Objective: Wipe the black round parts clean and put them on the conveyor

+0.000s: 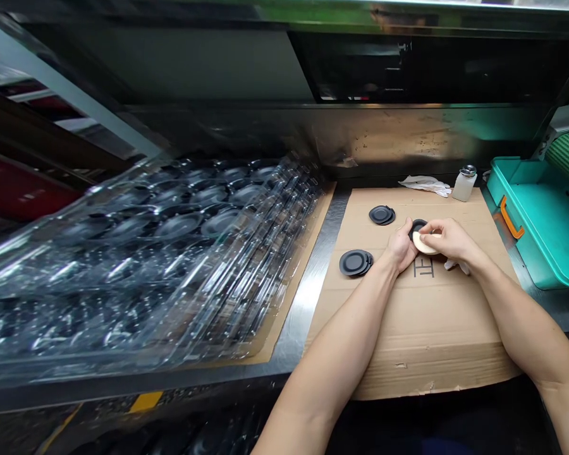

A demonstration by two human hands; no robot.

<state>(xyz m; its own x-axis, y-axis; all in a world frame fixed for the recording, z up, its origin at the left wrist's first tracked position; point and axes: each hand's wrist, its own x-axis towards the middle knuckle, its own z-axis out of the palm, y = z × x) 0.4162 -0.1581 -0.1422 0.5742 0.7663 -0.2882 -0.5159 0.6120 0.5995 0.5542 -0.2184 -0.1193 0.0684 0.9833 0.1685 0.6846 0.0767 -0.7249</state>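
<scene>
Over the cardboard sheet [398, 316], my left hand [401, 245] is closed on the edge of a round black part [416, 225], a shallow disc like a cap. My right hand [448, 239] pinches a pale cream round pad [425, 244] and holds it against that part, covering much of its face. To the left on the cardboard lie two small groups of similar black discs, one group farther back [382, 215] and one nearer [355, 262]. A crumpled white scrap [456, 265] shows under my right wrist.
Stacked clear plastic trays [237, 278] with black round parts fill the left. A bottle with a metal top [464, 183] and a white cloth or glove [425, 184] sit at the back. A teal bin [526, 221] with an orange handle [511, 218] stands right. A metal panel rises behind.
</scene>
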